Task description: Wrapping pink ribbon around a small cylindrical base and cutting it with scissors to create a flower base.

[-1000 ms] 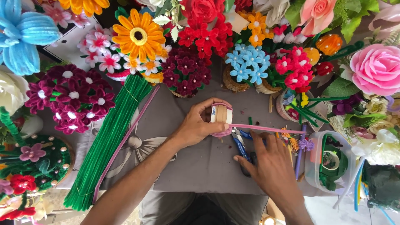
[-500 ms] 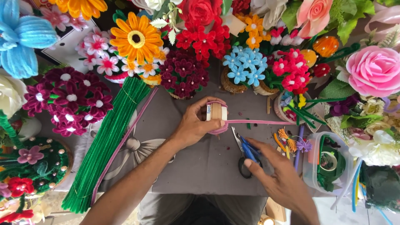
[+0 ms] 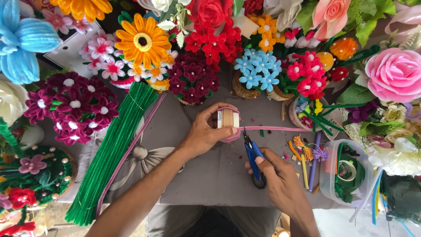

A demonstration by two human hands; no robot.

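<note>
Left hand (image 3: 206, 131) is closed around a small wooden block (image 3: 228, 118), thumb and fingers pinching it upright above the grey cloth (image 3: 210, 175). Pink pipe cleaner (image 3: 272, 129) is wound several turns round the block; its free tail runs off to the right, nearly level, towards a small basket of stems (image 3: 307, 116).

Right hand (image 3: 280, 180) grips blue snips (image 3: 253, 153), fingers curled through and over the handles. Blades point up toward the pink tail, just right of the block.

Change over the last second: the right hand lay flat on the cloth beside the snips, then picked them up; now it has brought the tips up against the tail. The left hand has kept the block in the same spot throughout. Winding looks finished, and this reads as the cut that frees the coil from the spare length.

Blades look slightly parted with the strand at or between the tips; too small to tell whether they have bitten yet.

Around:
- bundle of green pipe cleaners (image 3: 112, 149) lying diagonally at left, one long pink strand alongside it
- pipe-cleaner flowers ringing the work area: orange daisy (image 3: 142, 41), dark red cluster (image 3: 193, 77), blue cluster (image 3: 258, 68)
- clear plastic tub (image 3: 326, 175) at right, with loose coloured stems beside it
</note>
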